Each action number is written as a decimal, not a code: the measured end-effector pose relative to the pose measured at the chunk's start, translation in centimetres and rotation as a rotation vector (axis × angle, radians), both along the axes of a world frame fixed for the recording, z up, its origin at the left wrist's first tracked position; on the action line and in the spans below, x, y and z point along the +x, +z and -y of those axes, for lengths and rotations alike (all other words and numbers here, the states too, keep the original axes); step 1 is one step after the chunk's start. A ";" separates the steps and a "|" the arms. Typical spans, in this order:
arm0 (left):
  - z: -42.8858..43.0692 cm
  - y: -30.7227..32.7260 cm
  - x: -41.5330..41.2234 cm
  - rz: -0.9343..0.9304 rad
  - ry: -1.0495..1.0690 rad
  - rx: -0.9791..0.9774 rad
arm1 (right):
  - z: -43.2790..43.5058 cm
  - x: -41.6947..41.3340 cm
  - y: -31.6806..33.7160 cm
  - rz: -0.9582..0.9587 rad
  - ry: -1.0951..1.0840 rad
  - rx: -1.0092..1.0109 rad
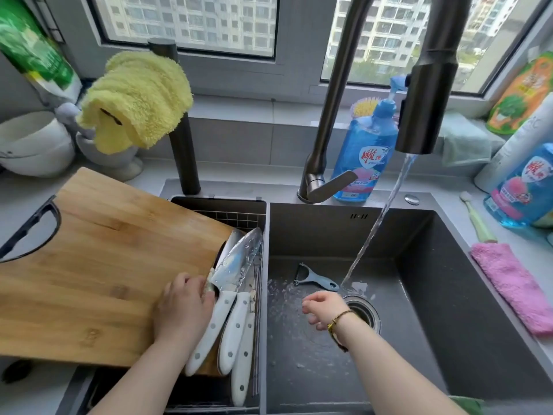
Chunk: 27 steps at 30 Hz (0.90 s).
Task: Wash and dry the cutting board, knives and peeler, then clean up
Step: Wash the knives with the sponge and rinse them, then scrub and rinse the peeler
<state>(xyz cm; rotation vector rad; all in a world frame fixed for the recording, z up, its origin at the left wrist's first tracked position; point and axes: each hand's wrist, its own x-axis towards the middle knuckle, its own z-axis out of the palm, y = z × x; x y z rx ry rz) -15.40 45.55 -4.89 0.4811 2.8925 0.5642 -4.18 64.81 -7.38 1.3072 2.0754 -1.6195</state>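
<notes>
Your left hand (182,310) is at the neck of the leftmost of three wet white-handled steel knives (233,330) in the wire rack (236,217), against the bamboo cutting board (89,280); pinching or just touching, can't tell. Right hand (324,307) is loosely curled, empty. The grey-blue plastic peeler (314,280) lies on the dark sink basin (419,280) floor: light, likely slippery. Take it by the handle, clear of the blade.
</notes>
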 end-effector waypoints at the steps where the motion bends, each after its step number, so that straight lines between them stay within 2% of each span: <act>1: -0.4 0.2 0.1 -0.022 0.004 0.045 | -1.2 0.3 0.2 0.036 0.026 0.030; 5: -3.8 0.5 1.6 -0.029 -0.128 0.255 | -6.2 1.7 0.4 0.157 0.108 0.145; 7: -6.2 0.1 2.7 0.001 -0.235 0.277 | -8.7 2.3 0.2 0.175 0.116 0.187; 10: -8.7 -1.1 3.7 -0.009 -0.312 0.188 | -11.5 2.3 -0.4 0.213 0.206 0.256; 19: -10.4 -2.4 3.5 -0.053 -0.305 -0.044 | -14.9 -3.0 -6.9 0.447 0.608 0.475; 24: -9.9 -4.1 2.6 -0.193 -0.399 -0.125 | -14.4 -4.3 -9.6 0.459 0.704 0.591; 27: -10.0 -3.9 2.4 -0.191 -0.407 -0.219 | -14.1 -4.2 -10.7 0.458 0.707 0.677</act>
